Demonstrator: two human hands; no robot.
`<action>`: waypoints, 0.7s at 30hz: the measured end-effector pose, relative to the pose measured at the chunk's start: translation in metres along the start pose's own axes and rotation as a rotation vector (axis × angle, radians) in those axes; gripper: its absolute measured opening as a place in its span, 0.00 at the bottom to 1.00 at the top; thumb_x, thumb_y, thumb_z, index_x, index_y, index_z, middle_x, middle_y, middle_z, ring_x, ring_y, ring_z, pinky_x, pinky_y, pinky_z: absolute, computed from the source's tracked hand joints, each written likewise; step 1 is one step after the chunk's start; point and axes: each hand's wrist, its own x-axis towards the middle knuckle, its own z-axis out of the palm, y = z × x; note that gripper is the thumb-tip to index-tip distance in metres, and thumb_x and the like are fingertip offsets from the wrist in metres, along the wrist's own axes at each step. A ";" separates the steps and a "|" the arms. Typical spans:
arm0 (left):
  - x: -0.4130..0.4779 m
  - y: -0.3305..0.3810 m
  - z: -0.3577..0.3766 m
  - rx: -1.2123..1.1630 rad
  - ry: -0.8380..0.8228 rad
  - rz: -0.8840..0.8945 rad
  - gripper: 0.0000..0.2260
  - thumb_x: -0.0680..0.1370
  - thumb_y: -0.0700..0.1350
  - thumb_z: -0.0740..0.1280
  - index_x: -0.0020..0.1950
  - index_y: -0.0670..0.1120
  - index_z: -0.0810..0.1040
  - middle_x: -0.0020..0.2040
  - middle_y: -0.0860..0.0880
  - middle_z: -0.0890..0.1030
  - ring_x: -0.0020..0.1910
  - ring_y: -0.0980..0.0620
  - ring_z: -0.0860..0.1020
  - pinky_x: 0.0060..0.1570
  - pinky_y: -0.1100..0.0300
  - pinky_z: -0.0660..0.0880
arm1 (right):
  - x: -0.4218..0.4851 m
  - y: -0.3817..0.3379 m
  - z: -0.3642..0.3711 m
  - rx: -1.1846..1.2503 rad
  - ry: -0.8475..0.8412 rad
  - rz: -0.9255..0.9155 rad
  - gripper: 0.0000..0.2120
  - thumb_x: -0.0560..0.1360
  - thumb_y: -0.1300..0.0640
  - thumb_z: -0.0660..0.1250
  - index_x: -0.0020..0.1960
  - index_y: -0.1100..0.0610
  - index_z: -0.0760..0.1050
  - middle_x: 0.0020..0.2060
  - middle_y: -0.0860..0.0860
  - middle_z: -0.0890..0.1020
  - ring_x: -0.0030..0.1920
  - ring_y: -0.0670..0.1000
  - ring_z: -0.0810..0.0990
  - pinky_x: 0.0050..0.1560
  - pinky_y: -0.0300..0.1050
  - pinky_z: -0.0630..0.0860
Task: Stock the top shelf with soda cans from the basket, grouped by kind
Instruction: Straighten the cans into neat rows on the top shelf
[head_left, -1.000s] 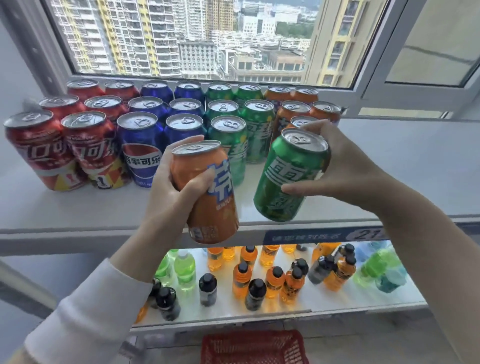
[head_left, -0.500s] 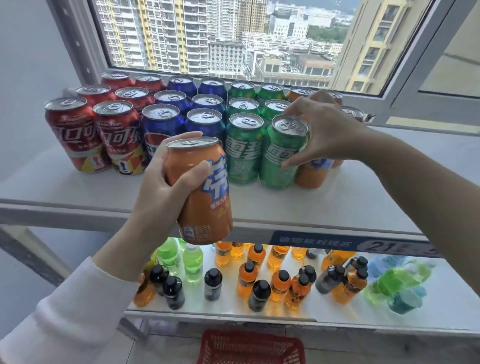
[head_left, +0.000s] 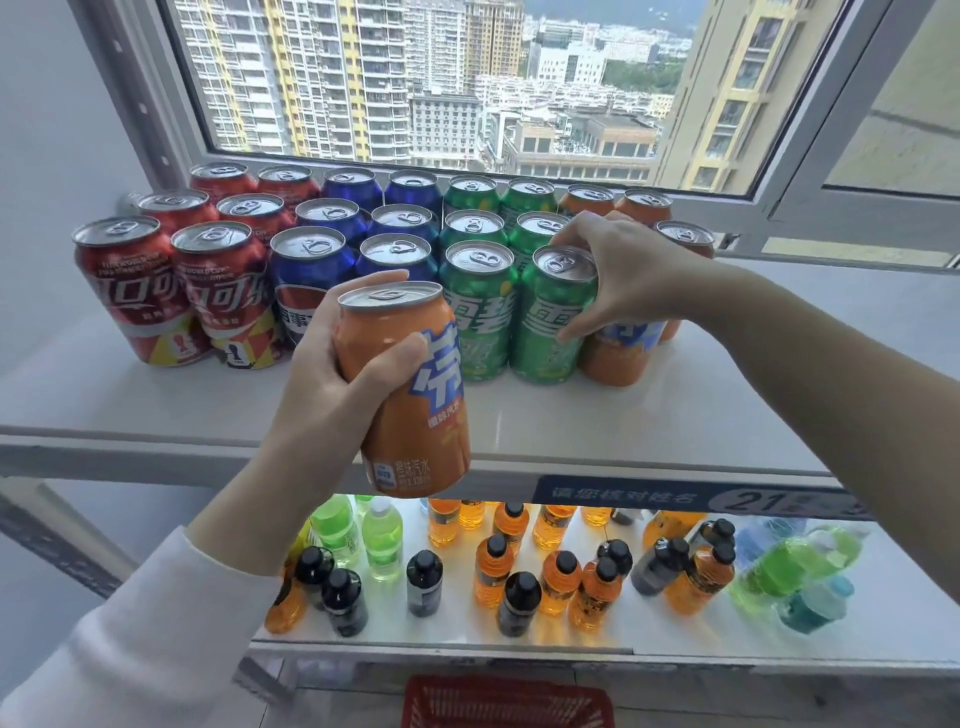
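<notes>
Soda cans (head_left: 395, 254) stand in rows on the top shelf (head_left: 675, 415), sorted by colour from left to right: red cans (head_left: 171, 291), blue cans (head_left: 332, 218), green cans (head_left: 475, 291), orange cans (head_left: 644, 202).

The right hand (head_left: 628, 275) reaches over the near row, fingers curled across the rim of a green can (head_left: 550, 332) and thumb on its side. That can stands upright on the shelf, touching another green one on its left. One of the orange cans is just beside it on the right, partly hidden by the hand.

The left hand (head_left: 332, 374), in a white sleeve (head_left: 156, 649), grips an orange can (head_left: 410, 405). It is slightly tilted in the air over the shelf's near edge, with fingers behind it and thumb across its front.

Below, a lower shelf (head_left: 909, 639) carries orange, green and dark bottles (head_left: 558, 577). A red basket (head_left: 509, 706) shows at the near bottom edge, its inside mostly out of view. A window (head_left: 441, 78) lies behind the cans.
</notes>
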 end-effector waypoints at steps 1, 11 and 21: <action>0.000 0.001 0.001 0.002 -0.003 0.003 0.20 0.59 0.56 0.68 0.50 0.60 0.73 0.41 0.60 0.83 0.41 0.59 0.82 0.36 0.63 0.78 | 0.000 0.000 0.000 -0.003 0.003 -0.001 0.41 0.59 0.48 0.79 0.66 0.56 0.65 0.58 0.53 0.72 0.60 0.51 0.65 0.57 0.42 0.65; 0.011 0.004 0.019 0.002 -0.043 0.026 0.22 0.59 0.56 0.69 0.51 0.57 0.73 0.42 0.60 0.83 0.43 0.58 0.82 0.39 0.63 0.78 | -0.001 0.001 0.002 -0.169 0.046 -0.015 0.45 0.60 0.41 0.75 0.72 0.55 0.62 0.63 0.55 0.66 0.66 0.55 0.59 0.68 0.51 0.59; 0.057 0.033 0.099 -0.017 -0.289 0.067 0.22 0.60 0.56 0.70 0.51 0.54 0.73 0.44 0.56 0.83 0.47 0.55 0.82 0.47 0.57 0.78 | -0.106 0.021 -0.039 0.628 0.286 -0.004 0.24 0.63 0.41 0.70 0.57 0.41 0.72 0.54 0.38 0.77 0.54 0.35 0.77 0.48 0.25 0.74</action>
